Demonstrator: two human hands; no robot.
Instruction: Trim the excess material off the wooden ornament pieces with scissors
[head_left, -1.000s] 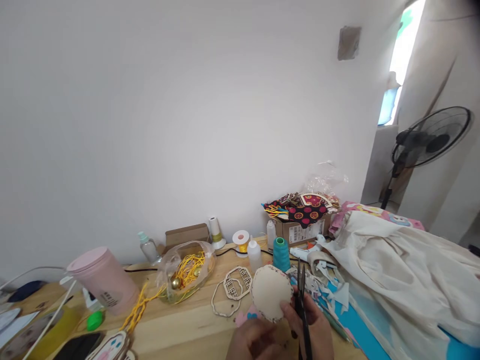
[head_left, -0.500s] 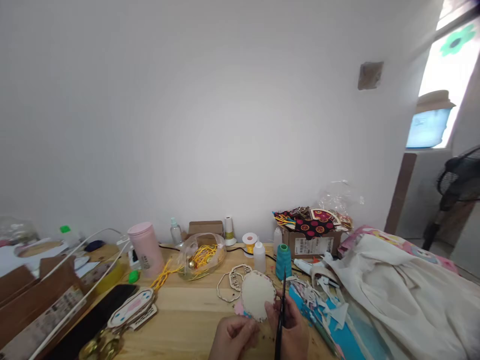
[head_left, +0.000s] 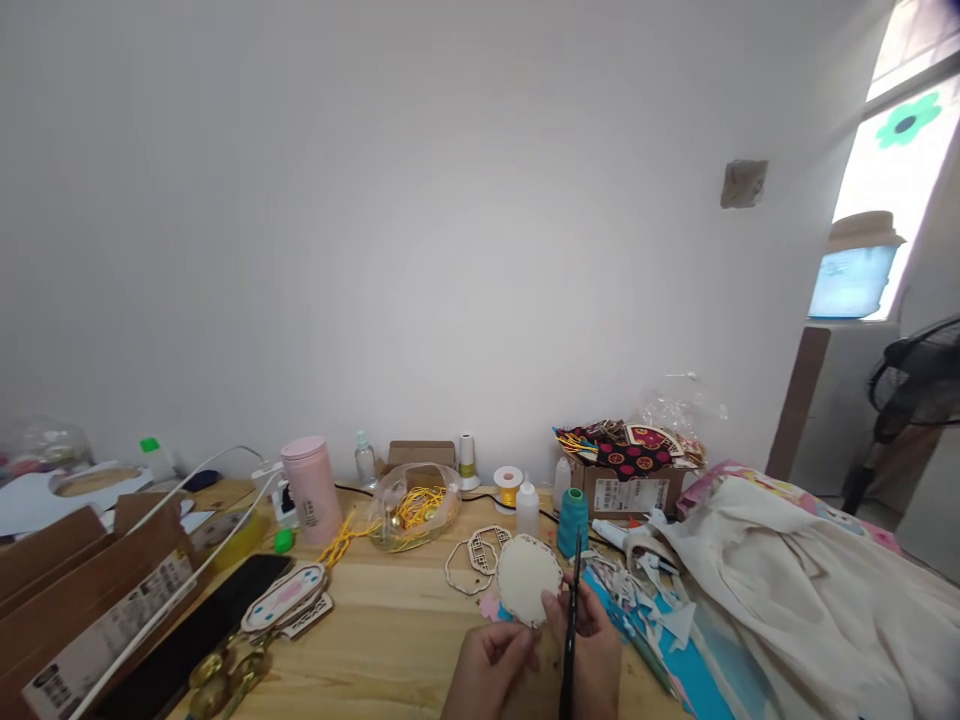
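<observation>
My right hand (head_left: 596,640) is closed around a slim black pointed tool (head_left: 572,630), its tip pointing up and away. The thumb of that hand also presses on the lower right edge of a round cream-coloured piece (head_left: 529,580) with a scalloped, patterned rim. Just below this piece is my left hand (head_left: 491,668), fingers pinched together; what lies between them is too small to make out. Beyond the piece, two thin wooden cut-out frames, one with a lattice (head_left: 489,550), rest on the table. Pink and blue bits (head_left: 491,604) show at its lower left.
A white squeeze bottle (head_left: 527,510) and teal thread cone (head_left: 574,522) stand behind my hands. Scraps over a blue sheet (head_left: 664,640) and white cloth (head_left: 817,590) lie right. Leftward are a bag of yellow cord (head_left: 416,507), a pink tumbler (head_left: 310,490) and oval ornaments (head_left: 285,600).
The view has tilted up and turned slightly left, so the table things appear farther right. Both hands keep nearly the same pose around the round piece, and the black tool stays in the right hand.
</observation>
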